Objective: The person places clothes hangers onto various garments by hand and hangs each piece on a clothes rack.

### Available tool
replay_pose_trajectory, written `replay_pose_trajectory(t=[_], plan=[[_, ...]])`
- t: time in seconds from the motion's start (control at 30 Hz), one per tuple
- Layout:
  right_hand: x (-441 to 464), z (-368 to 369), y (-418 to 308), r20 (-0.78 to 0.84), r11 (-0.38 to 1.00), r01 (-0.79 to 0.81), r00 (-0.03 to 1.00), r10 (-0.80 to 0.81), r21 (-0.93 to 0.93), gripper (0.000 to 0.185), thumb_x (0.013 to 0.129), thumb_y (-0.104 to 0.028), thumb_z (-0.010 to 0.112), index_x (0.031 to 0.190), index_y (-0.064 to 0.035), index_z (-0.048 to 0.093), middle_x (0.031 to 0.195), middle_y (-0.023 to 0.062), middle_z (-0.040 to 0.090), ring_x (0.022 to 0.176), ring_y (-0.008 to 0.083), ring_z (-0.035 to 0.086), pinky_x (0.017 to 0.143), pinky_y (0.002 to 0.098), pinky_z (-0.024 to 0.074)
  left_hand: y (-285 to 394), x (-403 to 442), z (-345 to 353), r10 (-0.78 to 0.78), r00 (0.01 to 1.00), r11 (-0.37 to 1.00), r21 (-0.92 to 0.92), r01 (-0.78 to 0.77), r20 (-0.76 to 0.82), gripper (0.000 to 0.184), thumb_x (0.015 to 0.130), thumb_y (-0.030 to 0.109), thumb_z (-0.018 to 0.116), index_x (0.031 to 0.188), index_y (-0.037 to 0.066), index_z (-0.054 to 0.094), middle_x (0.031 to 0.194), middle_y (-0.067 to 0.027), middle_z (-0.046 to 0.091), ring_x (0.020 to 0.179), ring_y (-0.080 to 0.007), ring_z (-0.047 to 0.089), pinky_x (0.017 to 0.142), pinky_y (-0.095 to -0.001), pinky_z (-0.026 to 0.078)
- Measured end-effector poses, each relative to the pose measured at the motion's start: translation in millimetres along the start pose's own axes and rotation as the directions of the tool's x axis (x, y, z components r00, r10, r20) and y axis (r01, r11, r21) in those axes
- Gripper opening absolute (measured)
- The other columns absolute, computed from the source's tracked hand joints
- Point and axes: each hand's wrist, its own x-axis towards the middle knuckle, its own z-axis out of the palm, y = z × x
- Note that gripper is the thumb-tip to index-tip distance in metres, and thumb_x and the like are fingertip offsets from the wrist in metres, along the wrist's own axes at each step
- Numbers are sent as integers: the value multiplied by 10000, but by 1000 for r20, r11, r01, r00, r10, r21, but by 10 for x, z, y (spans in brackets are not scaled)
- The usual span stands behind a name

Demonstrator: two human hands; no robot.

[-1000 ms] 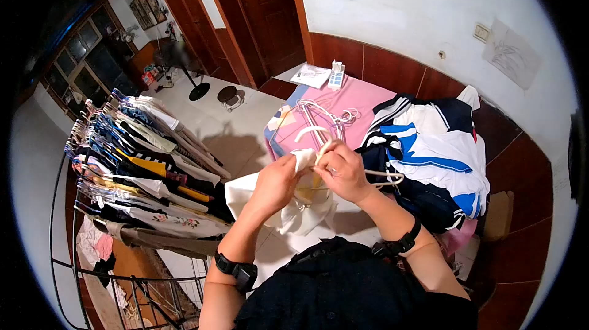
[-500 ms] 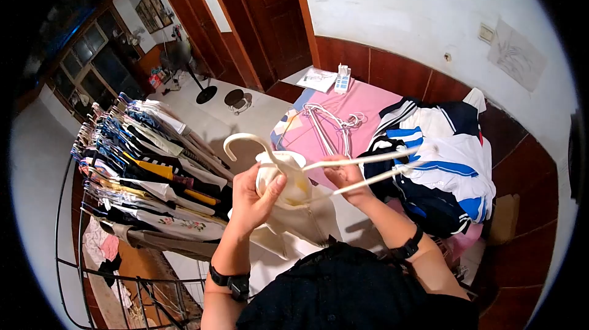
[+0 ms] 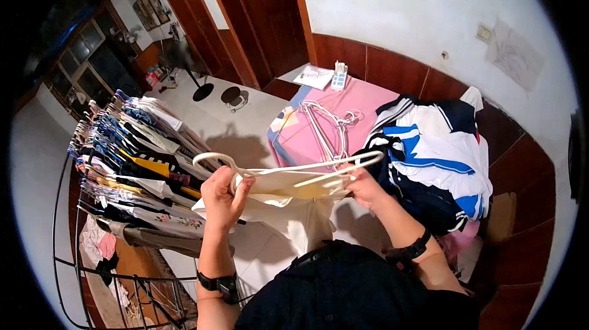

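Observation:
A white clothes hanger (image 3: 365, 159) lies nearly level in front of my chest, its hook pointing left. Thumb and fingers of my left hand (image 3: 224, 189) are closed around the hanger near the base of the hook, with cloth bunched beside them. From the hanger hangs a cream-white garment (image 3: 288, 222), whose opening is stretched between both hands. My right hand (image 3: 368, 189) pinches the garment's edge, close to the hanger's right end. Part of the hanger's lower bar is hidden by the cloth.
On my left stands a rack packed with hung clothes (image 3: 153, 164), with a black metal frame (image 3: 80, 265). Ahead, a pink-covered table (image 3: 374, 93) holds several loose hangers (image 3: 325, 127), a power strip (image 3: 339, 76) and a pile of clothes (image 3: 438, 152).
The hanger has moved left and farther into the garment's neck. My left hand has shifted left, and my right hand has come onto the cloth, which is now spread wider.

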Motion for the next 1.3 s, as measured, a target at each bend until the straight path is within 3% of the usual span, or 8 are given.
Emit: replay_pose_trajectory(t=[0.2, 0.43, 0.63, 0.87, 1.03, 1.1, 1.13, 1.3], plan=[[-229, -125, -381, 14, 943, 110, 993, -120, 313, 172, 859, 17, 513, 1014, -37, 563, 968, 84, 621, 893, 200, 632, 782, 352, 535, -136, -124, 127, 37, 998, 998, 46, -39, 52, 251, 830, 197, 683, 702, 10, 575, 627, -130, 502, 554, -309, 521, 520, -363, 415], [-334, -151, -583, -116, 893, 344, 939, -324, 291, 227, 835, -21, 611, 1044, -64, 532, 943, 57, 618, 855, 176, 625, 774, 323, 524, -300, -176, 220, 62, 990, 990, 118, -77, 125, 275, 860, 234, 654, 717, 6, 596, 651, -159, 535, 568, -363, 534, 522, -380, 425], [-465, -111, -853, 0, 829, 222, 966, -258, 514, 187, 823, -1, 592, 980, -68, 515, 892, 57, 600, 817, 172, 613, 752, 301, 513, -265, -127, 263, 48, 995, 994, 96, -56, 87, 223, 876, 212, 633, 766, 19, 609, 656, -154, 543, 588, -365, 555, 536, -383, 445], [-440, 46, -833, -215, 820, 569, 796, -566, -56, 142, 861, 18, 540, 902, -73, 440, 772, -17, 468, 664, 38, 460, 585, 214, 385, -190, -173, 157, 48, 994, 981, 185, -65, 95, 272, 874, 280, 647, 800, 21, 606, 685, -149, 567, 608, -354, 577, 552, -375, 457], [-298, -37, -699, -253, 821, 536, 781, -571, -196, 194, 838, 32, 587, 901, -64, 431, 727, -14, 476, 628, 40, 465, 557, 207, 381, -157, -251, 211, -81, 984, 994, -62, 92, 159, 263, 860, 267, 670, 816, 11, 630, 710, -167, 598, 598, -313, 609, 563, -359, 472], [-295, -87, -723, -176, 685, 470, 740, -650, -557, 290, 796, 17, 681, 899, -58, 420, 675, -13, 487, 596, 44, 472, 527, 213, 380, -109, -284, 194, -148, 935, 989, 18, 150, 322, 252, 851, 265, 674, 793, 21, 652, 704, -158, 612, 600, -314, 611, 563, -355, 478], [-332, -48, -788, -196, 724, 462, 758, -622, -511, 369, 755, -5, 750, 895, -54, 413, 640, -6, 496, 576, 45, 473, 514, 217, 381, -31, -284, 235, -35, 951, 998, 67, 15, 306, 148, 846, 67, 630, 732, -25, 652, 676, -142, 594, 571, -244, 585, 569, -300, 458], [-432, 156, -870, -146, 530, 455, 644, -751, -716, 308, 791, -12, 719, 903, -46, 434, 677, 9, 511, 572, 73, 496, 530, 221, 399, -58, -293, 335, -94, 963, 956, 292, 17, 253, 128, 843, 158, 662, 810, 35, 673, 647, -123, 618, 565, -285, 619, 531, -356, 476]])
